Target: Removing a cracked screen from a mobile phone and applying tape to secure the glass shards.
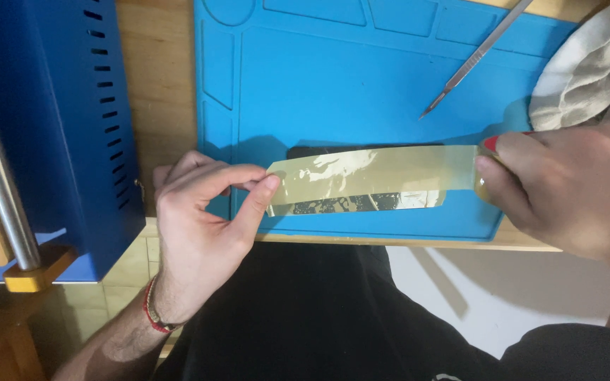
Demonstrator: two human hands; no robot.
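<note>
Dark slab (333,151) mostly hidden under tape strip (372,176); tape roll buried in right hand (566,190).

The upper middle of the blue silicone work mat (333,63) lies bare, with open room for a hand. A scalpel (478,56) slants across its upper right, and a crumpled white cloth (591,67) fills the right corner. The blue machine housing (58,120) walls off the left, leaving a narrow strip of wooden counter (157,85) between.
</note>
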